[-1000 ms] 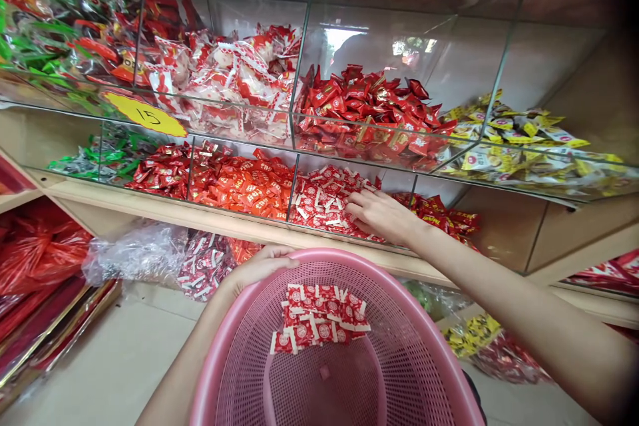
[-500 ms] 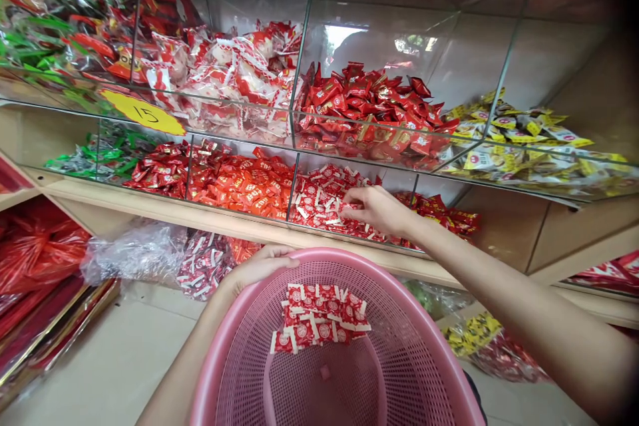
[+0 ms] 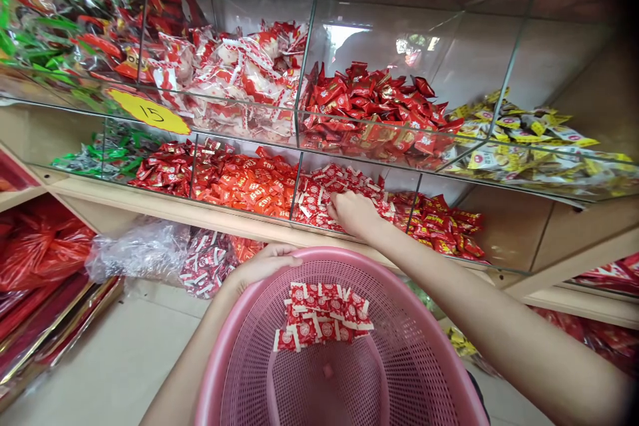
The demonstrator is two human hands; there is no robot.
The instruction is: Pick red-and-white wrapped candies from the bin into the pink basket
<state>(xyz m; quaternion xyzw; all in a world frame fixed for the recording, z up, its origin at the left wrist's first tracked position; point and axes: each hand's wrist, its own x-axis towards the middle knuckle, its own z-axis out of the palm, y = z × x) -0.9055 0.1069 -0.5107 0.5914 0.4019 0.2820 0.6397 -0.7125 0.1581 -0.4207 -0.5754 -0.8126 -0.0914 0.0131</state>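
A pink plastic basket (image 3: 419, 319) with mesh walls is gripped at its far-left rim by my left hand (image 3: 267, 263). Several red-and-white wrapped candies (image 3: 327, 316) lie in a cluster inside it. Over the lower shelf, my right hand (image 3: 355, 214) is at a bin of matching red-and-white candies (image 3: 319, 196). Its fingers are curled and pressed together at the pile; whatever lies in them is hidden behind the hand.
Glass dividers split the shelf into bins. Orange-wrapped candies (image 3: 264, 186) lie left of my right hand, red-and-yellow packets (image 3: 444, 223) right. A wooden ledge (image 3: 224, 219) runs between basket and bins. Plastic bags (image 3: 144, 249) sit below. A yellow price tag (image 3: 150, 111) hangs above.
My right hand has moved left and slightly down over the red-and-white candies, its fingers curling closer. My left hand and the basket stay together, nearly unmoved.
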